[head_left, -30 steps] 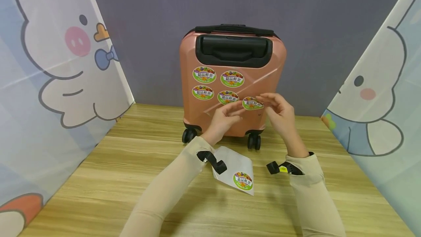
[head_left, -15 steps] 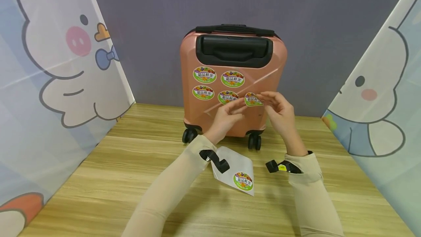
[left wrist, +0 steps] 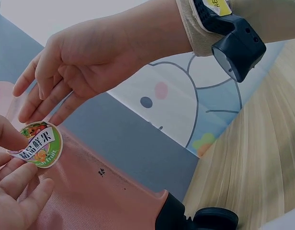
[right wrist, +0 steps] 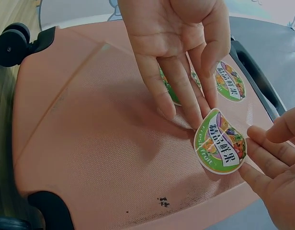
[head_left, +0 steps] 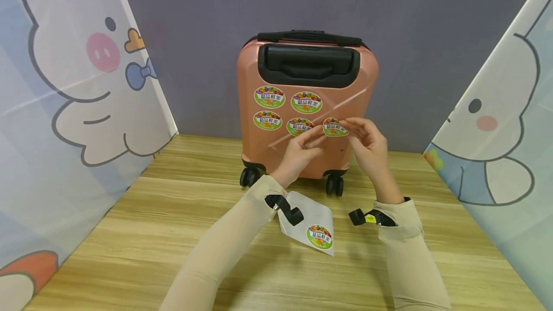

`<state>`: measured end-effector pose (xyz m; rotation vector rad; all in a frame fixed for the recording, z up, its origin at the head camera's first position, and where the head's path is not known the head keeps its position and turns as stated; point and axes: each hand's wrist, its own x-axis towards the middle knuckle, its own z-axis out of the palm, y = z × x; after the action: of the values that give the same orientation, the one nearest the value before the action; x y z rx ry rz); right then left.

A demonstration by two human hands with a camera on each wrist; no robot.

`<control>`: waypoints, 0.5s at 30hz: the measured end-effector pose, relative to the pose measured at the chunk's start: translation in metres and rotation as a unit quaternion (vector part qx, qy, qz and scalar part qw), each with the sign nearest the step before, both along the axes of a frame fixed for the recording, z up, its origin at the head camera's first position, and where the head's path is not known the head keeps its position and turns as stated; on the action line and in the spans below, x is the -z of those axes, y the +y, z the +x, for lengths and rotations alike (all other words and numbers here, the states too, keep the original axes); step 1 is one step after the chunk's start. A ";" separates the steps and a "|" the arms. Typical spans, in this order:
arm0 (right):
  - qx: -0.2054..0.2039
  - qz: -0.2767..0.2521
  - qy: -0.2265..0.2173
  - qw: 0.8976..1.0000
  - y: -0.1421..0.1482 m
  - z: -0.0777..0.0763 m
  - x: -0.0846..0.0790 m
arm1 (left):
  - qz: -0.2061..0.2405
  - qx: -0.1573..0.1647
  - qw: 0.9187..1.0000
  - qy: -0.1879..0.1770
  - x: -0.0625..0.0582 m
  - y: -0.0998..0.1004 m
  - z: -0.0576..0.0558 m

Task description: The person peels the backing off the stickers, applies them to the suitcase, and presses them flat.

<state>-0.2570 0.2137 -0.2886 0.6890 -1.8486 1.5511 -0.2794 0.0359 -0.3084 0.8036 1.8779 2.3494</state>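
A pink suitcase stands upright with several oval fruit stickers on its face. Between my two hands is another oval fruit sticker, bent slightly and overlapping the lower right of the face. My left hand holds its left edge at the fingertips. On the opposite edge, the fingertips of my right hand hold it. The right wrist view shows the sticker curling at the right-hand side. One lower sticker is partly hidden behind my left fingers.
A white backing sheet with one sticker lies on the wooden table in front of the suitcase. Behind stands a grey panel, with cartoon-printed cloths on the left and right.
Both hands have shifted slightly, carrying the sticker a little up and to the right across the suitcase face. The sticker's bend has varied along the way. The backing sheet stays put.
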 end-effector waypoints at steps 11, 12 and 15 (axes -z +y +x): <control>0.026 0.026 0.006 0.999 0.001 -0.002 0.003 | 0.017 0.008 1.000 -0.004 0.000 -0.002 0.000; 0.028 0.029 0.005 0.999 0.001 -0.002 0.004 | 0.019 0.010 1.000 -0.005 0.000 -0.002 0.000; 0.031 0.035 0.005 0.999 0.000 -0.001 0.005 | 0.025 0.016 1.000 -0.003 0.000 -0.003 0.001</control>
<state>-0.2580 0.2140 -0.2936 0.6629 -1.9069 1.4475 -0.2789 0.0328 -0.3087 0.8241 1.7977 2.3869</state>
